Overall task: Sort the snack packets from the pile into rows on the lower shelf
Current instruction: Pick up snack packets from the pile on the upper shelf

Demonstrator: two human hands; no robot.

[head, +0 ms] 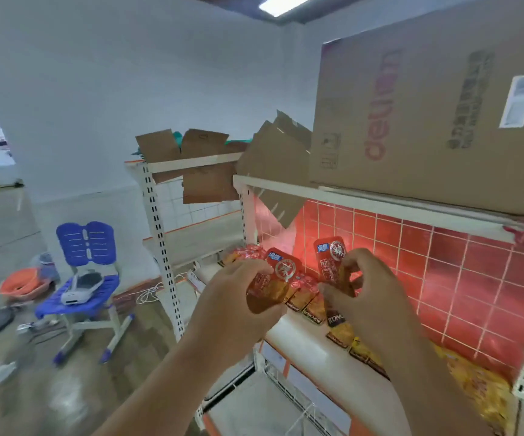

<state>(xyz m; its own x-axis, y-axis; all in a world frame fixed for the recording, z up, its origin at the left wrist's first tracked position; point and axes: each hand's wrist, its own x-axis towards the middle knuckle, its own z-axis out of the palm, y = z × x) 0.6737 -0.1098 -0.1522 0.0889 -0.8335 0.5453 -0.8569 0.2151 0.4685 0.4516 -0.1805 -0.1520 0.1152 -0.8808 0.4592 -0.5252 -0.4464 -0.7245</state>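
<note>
1. I see a glossy, flat red packet (275,278) in my left hand (238,297), fingers curled around it, above the white shelf (304,338).
2. My right hand (371,297) pinches a matching upright packet (330,262) beside it.

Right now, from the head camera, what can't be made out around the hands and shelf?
Lower half of the left packet: hidden by the left hand, head view.
Lower part of the right packet: covered by the right hand, head view.
Count of the row of packets on the shelf: partly behind both hands.
The yellow packets: blurred, partly behind the right forearm.
The cardboard box: cut off by top and right edges.
</note>
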